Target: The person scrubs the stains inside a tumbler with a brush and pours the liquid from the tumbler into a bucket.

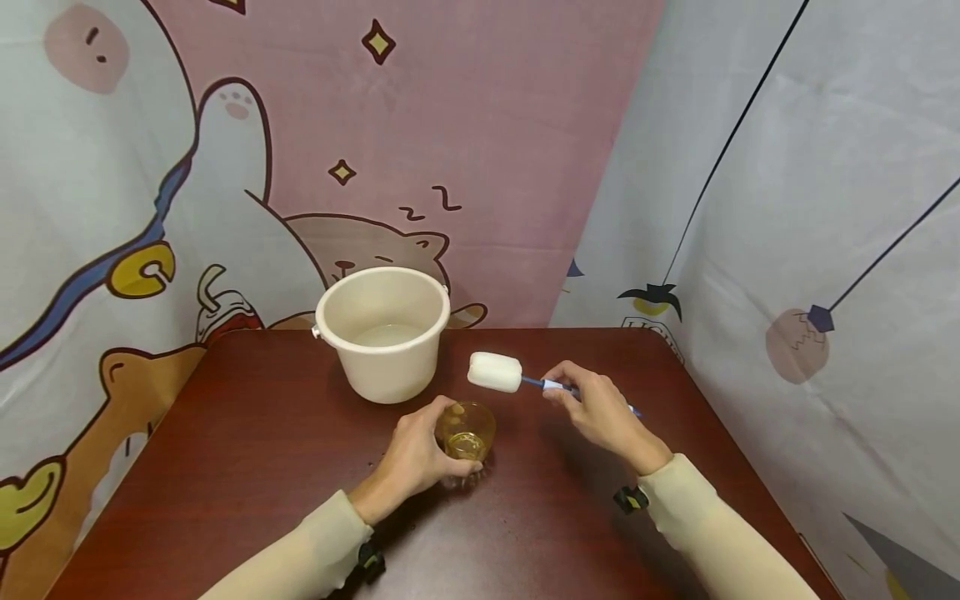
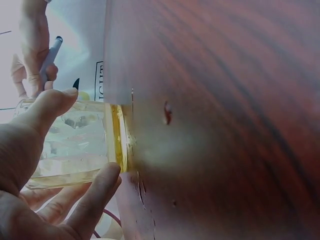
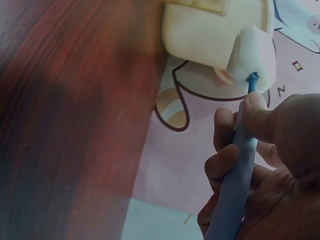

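Observation:
An amber-tinted clear glass stands upright on the table, and my left hand grips it around its side, thumb and fingers on opposite walls. In the left wrist view the glass has its base at the tabletop, with wet drops beside it. My right hand holds a sponge bottle brush by its blue handle, above the table. The white sponge head points left, apart from the glass. Fingers wrap the handle in the right wrist view.
Behind the glass and to its left stands a cream bucket with some liquid in the bottom. Water drops dot the dark red-brown table. A printed cartoon curtain hangs along the back and sides.

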Demonstrator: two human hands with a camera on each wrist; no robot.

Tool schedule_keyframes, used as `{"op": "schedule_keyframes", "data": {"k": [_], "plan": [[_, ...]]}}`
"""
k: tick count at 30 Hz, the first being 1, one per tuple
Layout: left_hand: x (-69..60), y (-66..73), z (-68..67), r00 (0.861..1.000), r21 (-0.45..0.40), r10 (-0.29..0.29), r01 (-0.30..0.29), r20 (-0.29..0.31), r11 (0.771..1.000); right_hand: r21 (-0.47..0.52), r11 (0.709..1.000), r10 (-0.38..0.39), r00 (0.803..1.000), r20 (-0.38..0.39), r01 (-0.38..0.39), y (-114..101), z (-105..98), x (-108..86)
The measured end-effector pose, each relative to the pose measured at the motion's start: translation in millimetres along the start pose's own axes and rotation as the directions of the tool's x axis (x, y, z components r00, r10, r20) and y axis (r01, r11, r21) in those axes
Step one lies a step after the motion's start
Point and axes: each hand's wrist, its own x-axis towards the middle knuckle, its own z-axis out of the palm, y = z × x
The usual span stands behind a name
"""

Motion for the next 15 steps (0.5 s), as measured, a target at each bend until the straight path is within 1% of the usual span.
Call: {"op": "schedule_keyframes", "data": {"k": [3,9,15], "plan": [[-0.2,0.7,-0.1,1.000,0.004,-0.005,0.005,0.000,1.000,-0.012,1.000,-0.003,1.000,-0.003,0.003,7,1,1.3],[-0.3,1.5,-0.7,1.000,0.005,0.000,0.000,-0.002,1.000,-0.082,0.997,0.002,1.000,-0.005,-0.003,20,4,3.5],[-0.7,1.5,-1.1,1.000,0.002,0.008,-0.008,-0.002,1.000,-0.145,0.989,0.032,0.999,-0.003,-0.032,29,8,6.1]]}}
